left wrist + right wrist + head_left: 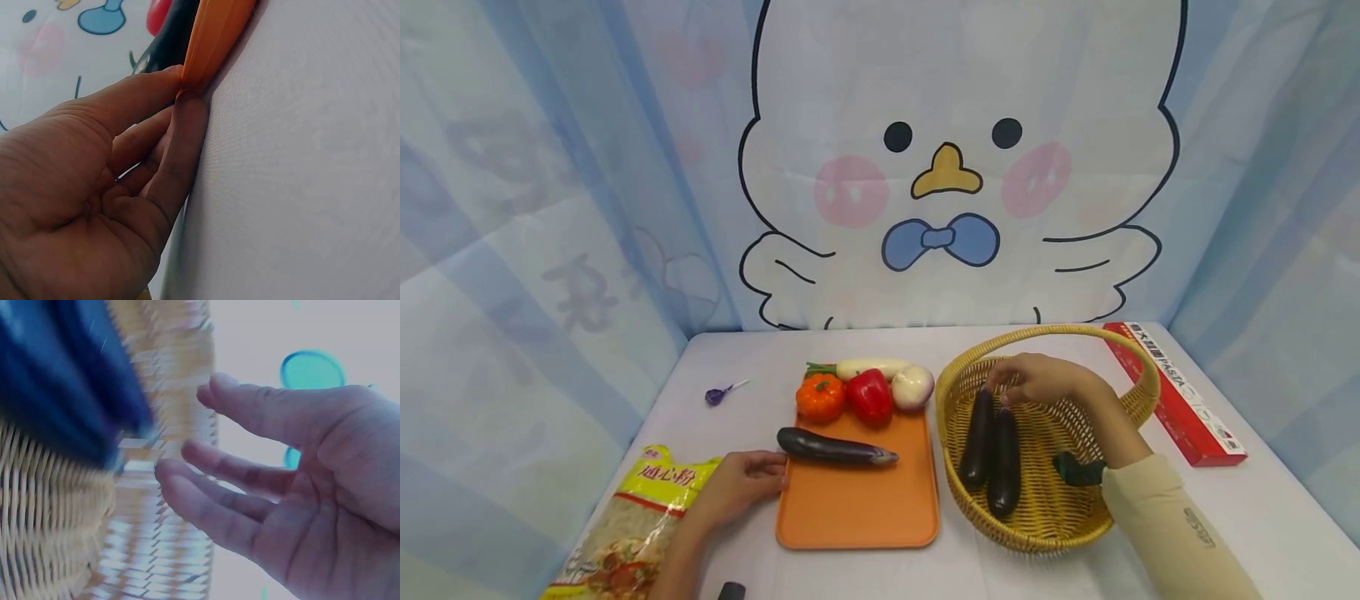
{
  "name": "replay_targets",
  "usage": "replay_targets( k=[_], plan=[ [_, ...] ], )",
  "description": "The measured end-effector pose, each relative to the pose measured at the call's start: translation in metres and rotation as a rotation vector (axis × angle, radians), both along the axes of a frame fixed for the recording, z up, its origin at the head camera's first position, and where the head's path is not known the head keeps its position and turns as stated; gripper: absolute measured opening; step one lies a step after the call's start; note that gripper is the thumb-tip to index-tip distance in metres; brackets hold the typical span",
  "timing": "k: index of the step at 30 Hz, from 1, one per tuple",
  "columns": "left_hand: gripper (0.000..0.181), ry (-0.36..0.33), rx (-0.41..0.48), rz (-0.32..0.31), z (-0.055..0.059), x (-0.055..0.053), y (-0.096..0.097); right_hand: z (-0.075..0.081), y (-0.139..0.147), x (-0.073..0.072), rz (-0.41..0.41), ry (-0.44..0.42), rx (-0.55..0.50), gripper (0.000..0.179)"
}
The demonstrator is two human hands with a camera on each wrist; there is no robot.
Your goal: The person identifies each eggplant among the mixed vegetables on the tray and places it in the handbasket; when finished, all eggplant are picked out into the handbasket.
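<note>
My left hand (pixel 747 485) pinches the left edge of the orange tray (pixel 857 521). In the left wrist view its thumb and a finger (pixel 189 122) meet at the tray's rim. One eggplant (pixel 835 447) lies across the tray. My right hand (pixel 1037 379) hovers inside the wicker basket (pixel 958 500), above the stem ends of two eggplants (pixel 979 442) lying side by side. The right wrist view shows its fingers (pixel 212 506) spread, with a gap between them and the blurred eggplants (pixel 69 381).
Along the tray's far end lie an orange pepper (pixel 821 398), a red pepper (pixel 870 397), a purple-white turnip (pixel 913 387) and a white radish (pixel 872 368). A lollipop (pixel 716 396) and a food bag (pixel 640 517) lie left; a red pasta box (pixel 1180 400) lies behind the basket's right side.
</note>
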State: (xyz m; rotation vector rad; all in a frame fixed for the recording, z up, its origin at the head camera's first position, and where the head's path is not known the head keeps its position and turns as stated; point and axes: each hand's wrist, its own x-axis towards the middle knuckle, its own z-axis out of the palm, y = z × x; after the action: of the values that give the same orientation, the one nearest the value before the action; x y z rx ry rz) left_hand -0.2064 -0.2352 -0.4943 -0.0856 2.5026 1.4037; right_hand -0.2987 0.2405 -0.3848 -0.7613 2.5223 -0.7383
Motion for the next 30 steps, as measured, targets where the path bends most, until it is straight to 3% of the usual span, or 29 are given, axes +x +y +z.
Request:
replay_targets(
  k=[3,6,11,13,15,18,22,26,30],
  plan=[
    [0.043,0.005,0.002,-0.002,0.001,0.000,0.001,0.014,-0.011,0.024,-0.027,0.100,-0.010,0.021],
    [0.042,0.011,0.008,-0.005,0.002,-0.001,0.002,0.029,-0.022,0.054,0.020,0.170,-0.039,0.021],
    [0.042,0.008,0.012,-0.002,0.004,-0.002,0.002,0.042,-0.047,0.101,0.206,0.102,-0.137,0.027],
    [0.043,0.009,0.010,0.000,0.004,-0.003,0.001,0.039,-0.063,0.114,0.251,0.066,-0.191,0.027],
    [0.043,0.017,0.012,-0.002,0.004,-0.003,0.000,0.031,-0.080,0.123,0.277,0.084,-0.250,0.030],
    [0.044,0.025,0.016,-0.017,0.003,-0.003,0.000,0.015,-0.108,0.133,0.226,0.130,-0.321,0.034],
    [0.043,0.026,0.013,-0.028,0.002,-0.001,-0.001,-0.011,-0.141,0.143,0.061,0.186,-0.423,0.046],
    [0.043,0.033,0.006,-0.035,0.002,0.000,-0.002,-0.034,-0.167,0.144,-0.144,0.253,-0.495,0.054],
    [0.044,0.041,0.012,-0.041,0.001,0.000,-0.003,-0.051,-0.185,0.138,-0.273,0.272,-0.490,0.061]
  ],
)
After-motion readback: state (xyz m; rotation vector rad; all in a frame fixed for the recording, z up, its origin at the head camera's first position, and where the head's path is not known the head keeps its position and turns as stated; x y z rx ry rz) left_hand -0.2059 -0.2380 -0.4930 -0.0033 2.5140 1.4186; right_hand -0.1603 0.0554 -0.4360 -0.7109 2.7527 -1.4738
